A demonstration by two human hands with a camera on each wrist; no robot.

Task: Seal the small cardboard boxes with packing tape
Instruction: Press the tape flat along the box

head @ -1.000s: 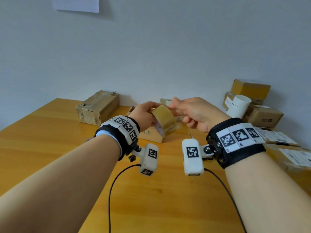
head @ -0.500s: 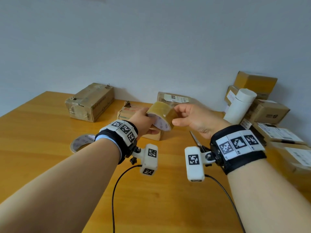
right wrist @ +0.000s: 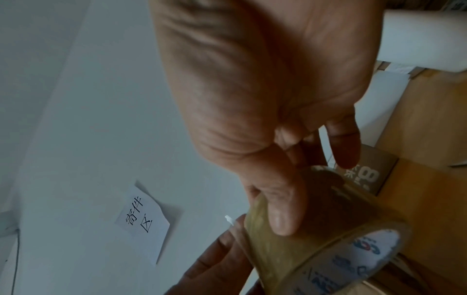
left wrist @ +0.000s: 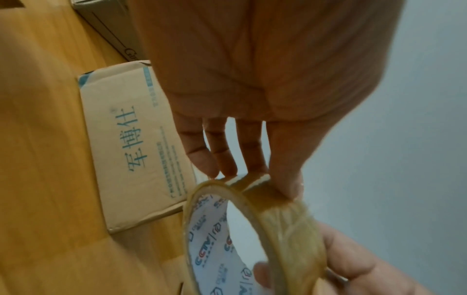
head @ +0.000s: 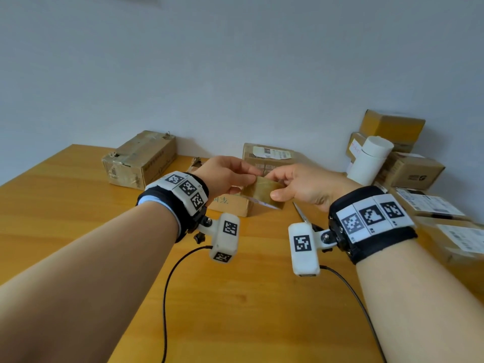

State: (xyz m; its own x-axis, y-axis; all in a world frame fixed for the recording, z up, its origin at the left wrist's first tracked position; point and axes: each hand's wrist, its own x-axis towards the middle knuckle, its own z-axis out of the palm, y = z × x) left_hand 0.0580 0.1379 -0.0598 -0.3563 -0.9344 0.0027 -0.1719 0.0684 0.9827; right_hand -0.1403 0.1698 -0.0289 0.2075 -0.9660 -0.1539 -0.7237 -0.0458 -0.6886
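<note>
A roll of tan packing tape (head: 263,191) with a white printed core is held in the air between both hands. My left hand (head: 243,179) pinches the roll's (left wrist: 265,229) rim with its fingertips (left wrist: 285,185). My right hand (head: 277,187) grips the other side, and its thumb (right wrist: 280,209) presses flat on the roll's (right wrist: 328,229) outer band. Just below and behind the hands, a small cardboard box (head: 230,205) with blue characters (left wrist: 136,143) lies flat on the wooden table (head: 78,205).
Scissors (head: 301,213) lie on the table under my right hand. A taped box (head: 140,158) stands back left and a labelled one (head: 267,155) back centre. At the right are stacked boxes (head: 392,127), a white cylinder (head: 369,161) and flat parcels (head: 429,203). A paper note (right wrist: 144,217) hangs on the wall.
The roll has been turned between the hands, so its band now faces up instead of its core facing me. The right thumb has come onto the band.
</note>
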